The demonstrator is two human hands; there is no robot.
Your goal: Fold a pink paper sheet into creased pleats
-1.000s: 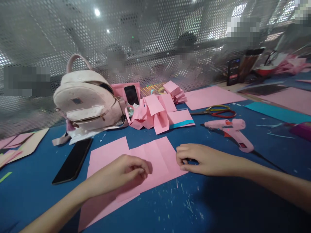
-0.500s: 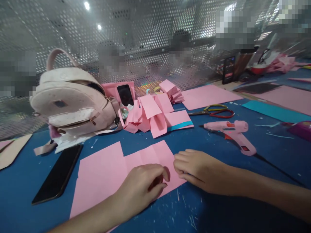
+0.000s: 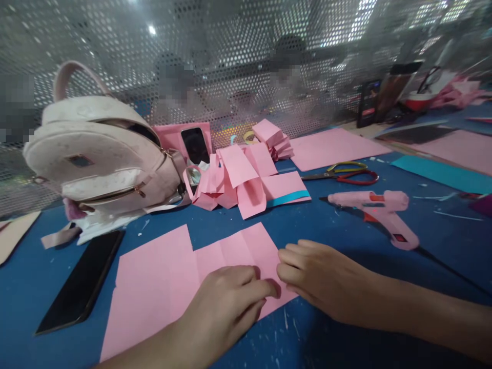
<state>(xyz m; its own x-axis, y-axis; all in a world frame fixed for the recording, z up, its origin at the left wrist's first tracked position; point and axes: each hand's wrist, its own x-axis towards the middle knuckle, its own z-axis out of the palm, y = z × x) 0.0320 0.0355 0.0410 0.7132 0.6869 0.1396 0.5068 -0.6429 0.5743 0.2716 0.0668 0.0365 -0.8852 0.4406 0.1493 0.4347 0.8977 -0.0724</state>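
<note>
A creased sheet of pink paper (image 3: 154, 282) lies flat on the blue table, with a notch cut from its far edge. My left hand (image 3: 230, 302) rests over its near part, index finger stretched out and its tip touching the paper; nothing is held in it. At the sheet's right edge, my right hand (image 3: 319, 277) has its fingers curled closed on the paper, fingertips partly hidden. A pink hot glue gun (image 3: 376, 205) lies beyond the right hand. Scissors (image 3: 342, 173) with red and yellow handles rest farther back.
Folded pink paper pieces (image 3: 234, 177) are heaped beyond the sheet. A white backpack (image 3: 103, 159) and a black phone (image 3: 82, 282) are on the left. Blue paper (image 3: 442, 174) and a tumbler (image 3: 395, 92) are at right. A perforated metal screen (image 3: 230, 41) stands behind.
My left index finger has straightened and reached right along the paper. The right hand stays at the edge, fingers still curled. The view has shifted slightly.
</note>
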